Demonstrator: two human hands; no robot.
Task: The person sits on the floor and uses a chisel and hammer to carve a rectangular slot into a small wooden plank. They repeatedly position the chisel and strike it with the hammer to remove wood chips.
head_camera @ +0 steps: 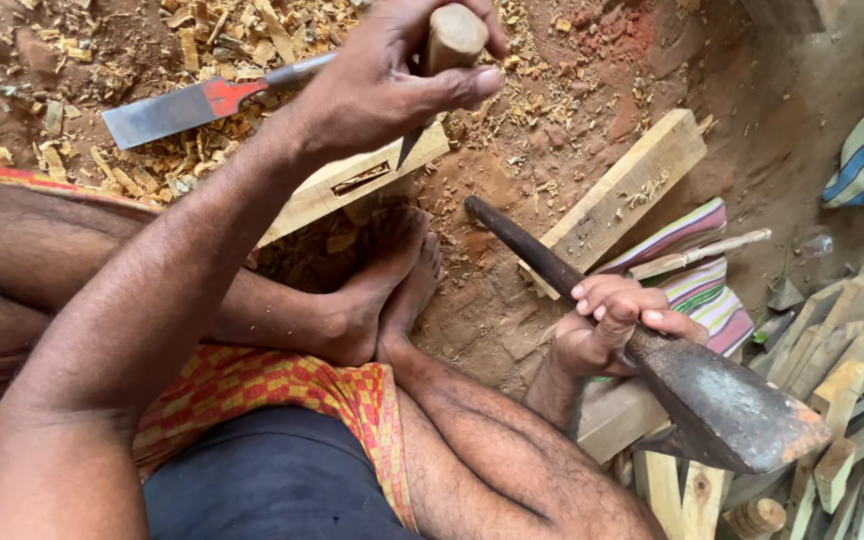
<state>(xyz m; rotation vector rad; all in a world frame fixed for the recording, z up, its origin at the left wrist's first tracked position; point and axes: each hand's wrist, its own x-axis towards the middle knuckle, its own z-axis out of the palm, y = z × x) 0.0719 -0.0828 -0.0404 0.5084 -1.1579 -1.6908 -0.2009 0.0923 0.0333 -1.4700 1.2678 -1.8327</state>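
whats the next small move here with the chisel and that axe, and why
Probably bring the axe up and tap its blunt side on the chisel handle. The left hand holds the chisel upright with its tip at the slot in the wood block, which the feet pin down, while the right hand grips the axe near its head, off to the side.

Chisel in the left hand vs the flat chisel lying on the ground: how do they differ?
The held chisel stands nearly upright in the left hand, tip at the mortised wood block; the flat chisel lies loose on the wood chips. The held chisel's blade is narrow and mostly hidden; the flat chisel's blade is broad, fully visible and marked red. The held chisel shows a pale wooden handle; the flat chisel's handle is hidden behind the hand. Both have metal blades.
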